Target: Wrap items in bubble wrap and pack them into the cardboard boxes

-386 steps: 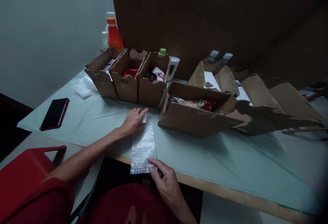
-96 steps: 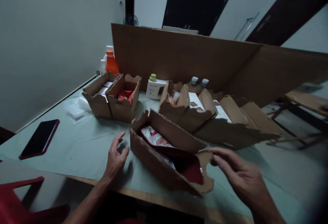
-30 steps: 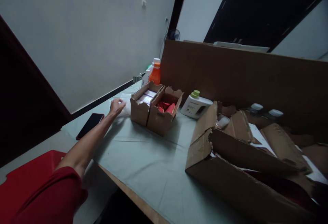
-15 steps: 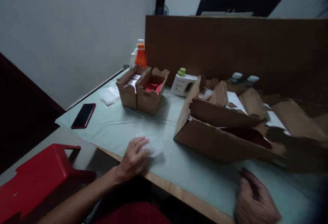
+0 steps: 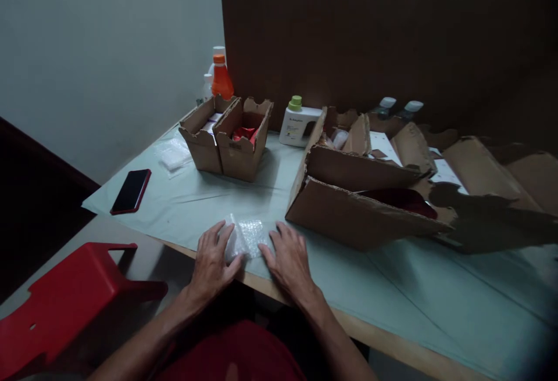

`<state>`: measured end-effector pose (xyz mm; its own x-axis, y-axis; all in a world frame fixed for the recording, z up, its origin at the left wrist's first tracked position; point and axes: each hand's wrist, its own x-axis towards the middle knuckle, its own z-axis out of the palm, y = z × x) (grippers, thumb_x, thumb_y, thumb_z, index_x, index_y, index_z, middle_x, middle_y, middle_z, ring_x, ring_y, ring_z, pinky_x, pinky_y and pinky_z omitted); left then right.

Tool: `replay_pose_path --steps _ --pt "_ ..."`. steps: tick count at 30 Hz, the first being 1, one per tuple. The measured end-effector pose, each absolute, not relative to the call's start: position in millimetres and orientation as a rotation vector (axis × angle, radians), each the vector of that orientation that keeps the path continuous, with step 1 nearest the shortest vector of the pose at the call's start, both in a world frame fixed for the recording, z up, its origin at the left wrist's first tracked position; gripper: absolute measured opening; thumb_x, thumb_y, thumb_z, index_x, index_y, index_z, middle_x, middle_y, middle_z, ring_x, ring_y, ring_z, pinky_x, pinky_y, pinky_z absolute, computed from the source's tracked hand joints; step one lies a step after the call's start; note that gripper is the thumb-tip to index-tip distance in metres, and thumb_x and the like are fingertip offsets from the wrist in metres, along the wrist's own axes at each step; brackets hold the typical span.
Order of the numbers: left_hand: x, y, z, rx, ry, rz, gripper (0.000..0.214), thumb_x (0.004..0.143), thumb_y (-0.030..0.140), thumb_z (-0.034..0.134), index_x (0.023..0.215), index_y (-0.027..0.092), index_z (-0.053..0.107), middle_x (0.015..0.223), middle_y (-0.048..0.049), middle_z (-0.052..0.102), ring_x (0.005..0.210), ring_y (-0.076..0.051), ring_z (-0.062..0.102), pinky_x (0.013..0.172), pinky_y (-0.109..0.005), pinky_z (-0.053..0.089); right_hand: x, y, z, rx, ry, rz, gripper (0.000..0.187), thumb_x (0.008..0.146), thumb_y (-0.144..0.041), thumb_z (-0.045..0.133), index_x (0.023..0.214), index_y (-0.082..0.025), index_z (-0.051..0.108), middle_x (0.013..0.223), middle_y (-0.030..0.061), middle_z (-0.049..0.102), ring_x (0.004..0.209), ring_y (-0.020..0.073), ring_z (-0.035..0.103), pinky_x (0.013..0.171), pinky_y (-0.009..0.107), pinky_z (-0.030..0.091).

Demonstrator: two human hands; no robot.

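Clear, bubble-textured plastic sheet [image 5: 254,234] down at the near edge of the pale green cloth-covered table [image 5: 204,204], creased toward the left. Left hand [image 5: 213,258] over that end, fingers loosely spread; can't tell if pinching. Right hand [image 5: 288,256] just in from the right, fingers apart at the other end, gripping nothing, so two-handed handling now. Just beyond, right: long brown open cardboard box [image 5: 349,212]. Far left, shiny red packets [image 5: 244,133] in a smaller brown cardboard bin [image 5: 238,160].

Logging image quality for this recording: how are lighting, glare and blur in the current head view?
Head view: dim, bluish light; small glints on the bubble wrap; the tall cardboard panel is in deep shade; the box flaps at far right look stretched and soft; the lower right corner is dark and blurred.
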<state>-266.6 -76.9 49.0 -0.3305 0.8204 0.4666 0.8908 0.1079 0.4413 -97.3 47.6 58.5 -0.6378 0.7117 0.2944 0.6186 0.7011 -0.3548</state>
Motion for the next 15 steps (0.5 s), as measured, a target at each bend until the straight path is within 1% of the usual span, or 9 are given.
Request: replay_pose_path --steps 1,3,4,6,7,8,9,12,15 --pt "-269.3 -78.8 45.6 -1.738 -2.273 -1.077 0.058 0.084 0.022 0.064 0.139 0.022 0.049 0.136 -0.0169 0.057 0.124 -0.034 0.056 0.103 -0.055 0.048 -106.5 45.2 56.8 -1.012 -2.513 0.323 0.021 0.091 -0.028 0.062 0.106 -0.016 0.069 0.131 0.0204 0.064 0.118 0.0372 0.058 0.093 0.052 0.046" --pt "-278.6 -86.6 39.6 -1.682 -2.318 -1.222 0.055 0.083 0.016 0.057 0.137 0.023 0.050 0.132 -0.0141 0.061 0.122 -0.031 0.060 0.102 -0.051 0.050 -117.0 40.2 53.4 -0.974 -2.500 0.410 0.013 0.092 -0.021 0.058 0.100 -0.018 0.068 0.130 0.0185 0.065 0.119 0.0347 0.057 0.095 0.051 0.045" --pt "-285.2 -91.9 37.3 -1.621 -2.373 -1.303 0.054 0.083 0.015 0.055 0.136 0.023 0.051 0.131 -0.0136 0.063 0.119 -0.030 0.062 0.098 -0.048 0.053 -119.2 38.1 52.0 -0.964 -2.472 0.472 0.012 0.092 -0.018 0.055 0.095 -0.019 0.067 0.128 0.0167 0.066 0.119 0.0330 0.058 0.096 0.050 0.044" --pt "-300.7 -102.6 34.4 -1.418 -2.537 -1.456 0.053 0.083 0.016 0.053 0.136 0.022 0.052 0.130 -0.0138 0.064 0.115 -0.029 0.065 0.083 -0.040 0.059 -119.8 34.9 51.2 -0.962 -2.386 0.611 0.014 0.092 -0.016 0.052 0.087 -0.021 0.064 0.121 0.0127 0.070 0.116 0.0294 0.060 0.095 0.046 0.044" --pt "-308.7 -107.4 33.8 -1.304 -2.619 -1.527 0.054 0.083 0.017 0.053 0.137 0.022 0.051 0.132 -0.0140 0.064 0.116 -0.029 0.066 0.077 -0.037 0.060 -119.3 33.9 51.9 -0.966 -2.333 0.678 0.014 0.092 -0.017 0.051 0.085 -0.022 0.063 0.116 0.0108 0.072 0.112 0.0277 0.063 0.094 0.044 0.044" --pt "-316.3 -111.4 33.9 -1.200 -2.681 -1.598 0.056 0.083 0.017 0.052 0.139 0.023 0.050 0.134 -0.0140 0.063 0.117 -0.029 0.065 0.075 -0.034 0.060 -118.5 33.2 53.3 -0.979 -2.273 0.740 0.014 0.092 -0.019 0.051 0.085 -0.022 0.063 0.110 0.0089 0.073 0.106 0.0260 0.065 0.092 0.042 0.045" --pt "-323.0 -114.7 34.7 -1.115 -2.714 -1.667 0.059 0.082 0.017 0.052 0.140 0.024 0.048 0.135 -0.0135 0.062 0.120 -0.028 0.064 0.077 -0.034 0.059 -117.6 32.7 55.4 -0.998 -2.211 0.802 0.014 0.093 -0.022 0.051 0.085 -0.022 0.063 0.104 0.0071 0.074 0.100 0.0245 0.067 0.088 0.039 0.047" --pt "-334.7 -119.3 43.1 -1.046 -2.673 -1.824 0.064 0.082 0.016 0.053 0.145 0.027 0.043 0.140 -0.0118 0.059 0.127 -0.026 0.060 0.096 -0.039 0.055 -114.8 31.7 64.0 -1.051 -2.026 0.982 0.017 0.095 -0.032 0.054 0.087 -0.022 0.064 0.089 0.0031 0.074 0.081 0.0200 0.067 0.074 0.031 0.050" --pt "-331.5 -116.8 59.6 -1.188 -2.504 -1.770 0.061 0.086 0.023 0.056 0.145 0.026 0.043 0.144 -0.0126 0.054 0.131 -0.028 0.055 0.107 -0.048 0.048 -111.6 30.2 73.3 -1.037 -1.907 1.041 0.018 0.093 -0.036 0.058 0.085 -0.021 0.066 0.079 0.0009 0.071 0.074 0.0172 0.066 0.068 0.026 0.051"
